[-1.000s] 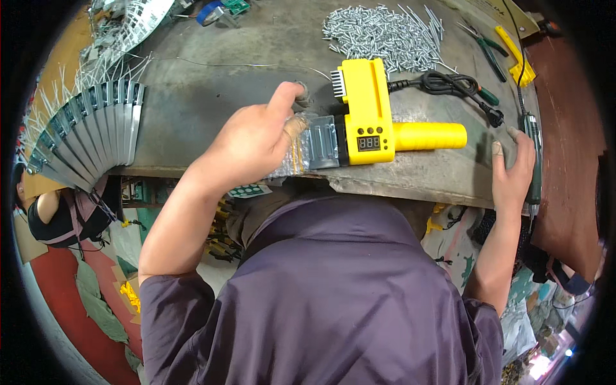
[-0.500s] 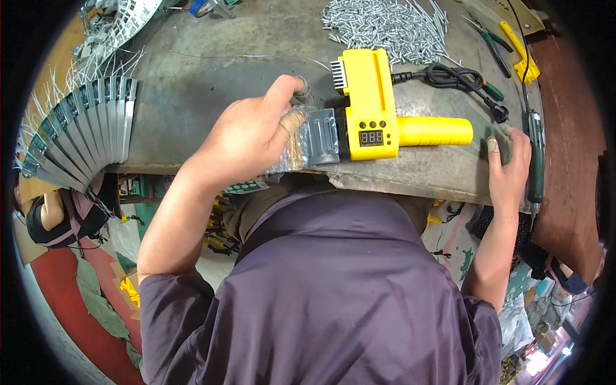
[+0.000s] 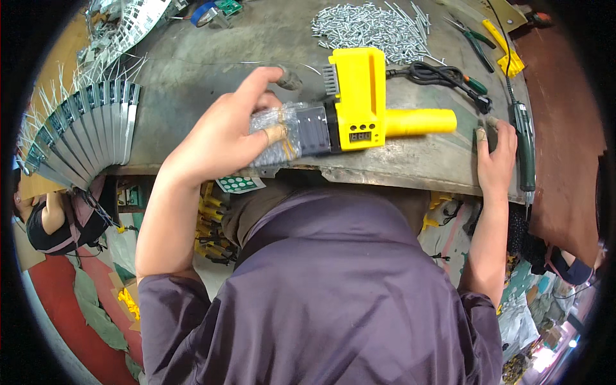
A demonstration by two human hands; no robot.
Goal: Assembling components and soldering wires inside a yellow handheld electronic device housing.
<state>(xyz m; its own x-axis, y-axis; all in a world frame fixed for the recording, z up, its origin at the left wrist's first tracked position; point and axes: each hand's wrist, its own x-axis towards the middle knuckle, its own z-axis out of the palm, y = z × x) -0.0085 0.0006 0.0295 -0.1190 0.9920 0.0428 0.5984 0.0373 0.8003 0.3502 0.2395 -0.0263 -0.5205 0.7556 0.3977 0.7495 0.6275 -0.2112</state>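
Head view showed a yellow tool (image 3: 360, 96) by the front edge of the gray table (image 3: 205, 70). The left hand (image 3: 221, 131) gripped its bubble wrap (image 3: 292, 125) end, one finger poking out. The right hand (image 3: 495, 154) was loosely open near the black plug (image 3: 481, 104), beside a dark green screwdriver (image 3: 525, 151). Shiny screws (image 3: 366, 31) sat in a pile farther back.

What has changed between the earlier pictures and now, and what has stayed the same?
The left hand has shifted left along the bubble wrap, exposing more of it; its thumb still presses there. The metal plate looks darker, perhaps tilted. Nothing was visibly released or newly grasped. Apart from a slight shift of the whole view, the right hand, screw pile and fanned strips stayed put.
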